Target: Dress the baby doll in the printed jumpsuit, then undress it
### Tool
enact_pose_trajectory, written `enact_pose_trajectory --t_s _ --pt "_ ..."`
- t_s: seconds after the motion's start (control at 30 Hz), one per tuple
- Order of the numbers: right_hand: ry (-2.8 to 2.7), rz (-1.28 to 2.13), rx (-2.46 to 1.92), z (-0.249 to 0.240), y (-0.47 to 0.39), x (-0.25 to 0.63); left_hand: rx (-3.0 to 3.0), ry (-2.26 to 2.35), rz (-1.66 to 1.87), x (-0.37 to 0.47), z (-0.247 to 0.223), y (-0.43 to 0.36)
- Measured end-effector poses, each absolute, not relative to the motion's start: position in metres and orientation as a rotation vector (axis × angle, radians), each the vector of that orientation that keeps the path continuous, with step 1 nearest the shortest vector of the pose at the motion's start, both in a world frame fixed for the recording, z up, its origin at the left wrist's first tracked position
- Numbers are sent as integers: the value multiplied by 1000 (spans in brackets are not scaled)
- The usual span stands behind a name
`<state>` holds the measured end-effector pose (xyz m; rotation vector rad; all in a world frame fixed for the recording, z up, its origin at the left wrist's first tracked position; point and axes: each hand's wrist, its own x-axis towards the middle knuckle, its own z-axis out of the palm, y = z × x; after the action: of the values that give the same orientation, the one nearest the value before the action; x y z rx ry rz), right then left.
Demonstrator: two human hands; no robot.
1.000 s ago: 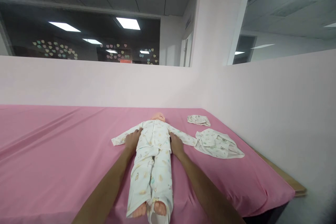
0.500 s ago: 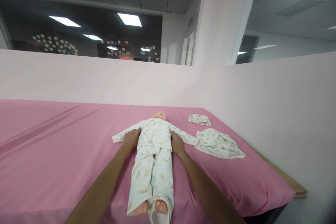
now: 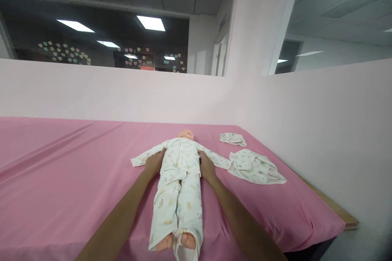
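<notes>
A baby doll (image 3: pixel 185 133) lies on its back, head away from me, its bare feet showing at the trouser cuffs. It wears a white patterned pajama top (image 3: pixel 180 155) with both sleeves spread out, and matching pajama trousers (image 3: pixel 167 204). My left hand (image 3: pixel 155 162) is closed at the left side of the top, just below the sleeve. On the opposite side, my right hand (image 3: pixel 206 165) grips the top's edge under the other sleeve. Some fingertips of both hands are hidden against the cloth.
A loosely crumpled patterned garment (image 3: pixel 254 168) touches the right sleeve cuff. Behind it lies a folded patterned cloth (image 3: pixel 232 139). Everything rests on a pink sheet (image 3: pixel 76 179), bordered by a low white wall (image 3: pixel 122 94) and a wooden edge (image 3: pixel 333 208) at right.
My left hand has shifted very slightly up and inward along the side of the top. My right hand, the doll and the other cloths look the same.
</notes>
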<state>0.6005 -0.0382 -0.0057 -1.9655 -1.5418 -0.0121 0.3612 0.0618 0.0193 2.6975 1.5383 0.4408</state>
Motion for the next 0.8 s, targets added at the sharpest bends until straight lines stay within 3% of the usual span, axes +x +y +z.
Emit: enact_pose_trajectory --t_s 0.3,0.5,0.67,0.8 --pt "-1569 -42 -1984 -8 -35 602 2670 1529 444 360 16 67" --pt "-1533 -3 -1902 -9 -35 602 2435 1532 713 357 18 76" --pt "-1544 14 -1938 -7 -35 602 2140 1414 1036 372 40 81" --pt "-1547 18 -1964 -6 -35 601 2259 1381 921 406 70 83"
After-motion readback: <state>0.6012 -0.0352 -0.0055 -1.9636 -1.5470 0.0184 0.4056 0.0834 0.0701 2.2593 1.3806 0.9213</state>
